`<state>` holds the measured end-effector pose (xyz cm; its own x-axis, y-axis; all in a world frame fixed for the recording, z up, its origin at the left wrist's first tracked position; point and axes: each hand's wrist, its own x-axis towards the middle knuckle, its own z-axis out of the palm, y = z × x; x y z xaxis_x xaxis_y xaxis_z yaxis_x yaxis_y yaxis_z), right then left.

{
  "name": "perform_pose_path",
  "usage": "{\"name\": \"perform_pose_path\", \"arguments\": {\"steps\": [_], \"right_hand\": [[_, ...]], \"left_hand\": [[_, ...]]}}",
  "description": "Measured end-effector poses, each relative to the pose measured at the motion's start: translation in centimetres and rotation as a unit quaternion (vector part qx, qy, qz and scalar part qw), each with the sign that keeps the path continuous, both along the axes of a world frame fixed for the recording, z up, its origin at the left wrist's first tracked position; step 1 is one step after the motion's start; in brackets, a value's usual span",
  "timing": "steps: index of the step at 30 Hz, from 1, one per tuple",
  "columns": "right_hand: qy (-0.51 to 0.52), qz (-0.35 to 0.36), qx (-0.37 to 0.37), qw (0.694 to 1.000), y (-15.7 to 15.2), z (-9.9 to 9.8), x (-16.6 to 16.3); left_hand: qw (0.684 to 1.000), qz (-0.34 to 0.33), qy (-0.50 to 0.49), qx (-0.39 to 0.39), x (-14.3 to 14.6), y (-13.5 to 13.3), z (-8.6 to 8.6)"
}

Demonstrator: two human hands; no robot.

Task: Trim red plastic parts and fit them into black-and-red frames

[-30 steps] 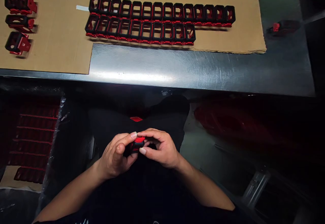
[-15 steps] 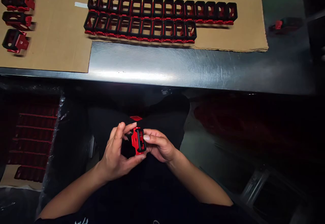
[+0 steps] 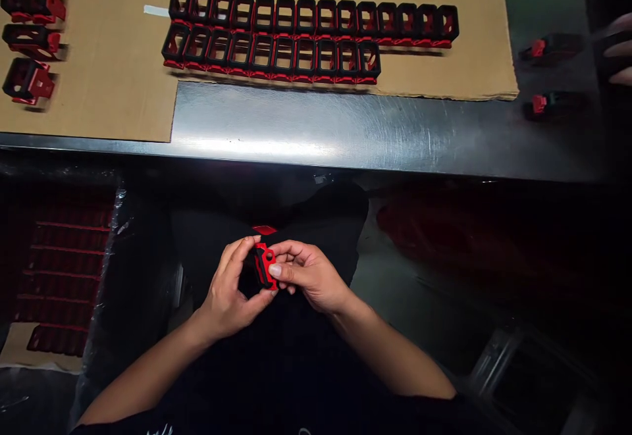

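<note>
Frame point(image 3: 265, 266), a small black-and-red plastic part, is held tilted above the person's dark-clothed lap, its red face showing between the two hands. Left hand point(image 3: 226, 290) is closed around the near side, its fingers raised and its thumb low against the part. Right hand point(image 3: 309, 277) comes in from the other side, fingers curled and gripping the frame. A red piece point(image 3: 264, 230) lies just beyond them on the lap.

Beyond the lap stands a steel table point(image 3: 316, 135) with a cardboard sheet point(image 3: 103, 93) laid over it. Two long rows of identical frames point(image 3: 311, 33) stand side by side on the cardboard, the nearer row the shorter, with a strip of white tape point(image 3: 156, 10) by the far row's end. More frames point(image 3: 29, 40) sit loosely at the sheet's left end. Two others point(image 3: 550, 47) lie on bare steel to the right, near another person's hand point(image 3: 619, 47) at the picture's edge.

Down to the left, a box lined with clear plastic point(image 3: 109, 270) holds red parts point(image 3: 64, 270) packed in stacked rows, dim in the shadow. Whatever lies in the dark at the right is too dim to tell.
</note>
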<state>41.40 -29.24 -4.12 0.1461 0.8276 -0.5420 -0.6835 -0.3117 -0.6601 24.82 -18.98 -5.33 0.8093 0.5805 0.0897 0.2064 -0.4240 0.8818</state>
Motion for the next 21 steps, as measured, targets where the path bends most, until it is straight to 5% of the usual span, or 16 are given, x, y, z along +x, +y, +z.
{"name": "perform_pose_path", "arguments": {"steps": [2,5,7,9,11,16,21], "right_hand": [[-0.153,0.047,0.061,0.985,-0.1,0.8,0.7],[-0.408,0.126,0.180,0.886,-0.3,2.1,1.8],[-0.515,0.156,0.234,0.810,-0.4,2.8,2.4],[-0.562,0.142,0.240,0.779,-0.4,3.2,2.7],[-0.546,0.101,0.201,0.807,-0.4,3.3,2.7],[-0.297,0.112,0.042,0.947,-0.4,2.8,1.6],[-0.193,0.109,-0.021,0.975,-0.1,2.6,0.6]], "left_hand": [[0.989,-0.036,-0.025,-0.141,-0.2,0.3,-0.2],[0.905,-0.114,-0.073,-0.403,-0.4,0.9,-0.3],[0.868,-0.134,-0.090,-0.470,-0.3,1.2,-0.2],[0.882,-0.105,-0.113,-0.444,-0.2,1.1,-0.1],[0.918,-0.058,-0.151,-0.362,-0.2,0.8,-0.1],[0.975,-0.009,-0.176,-0.132,-0.5,0.0,-0.7],[0.985,-0.022,-0.167,0.039,-0.7,0.2,-1.4]]}}
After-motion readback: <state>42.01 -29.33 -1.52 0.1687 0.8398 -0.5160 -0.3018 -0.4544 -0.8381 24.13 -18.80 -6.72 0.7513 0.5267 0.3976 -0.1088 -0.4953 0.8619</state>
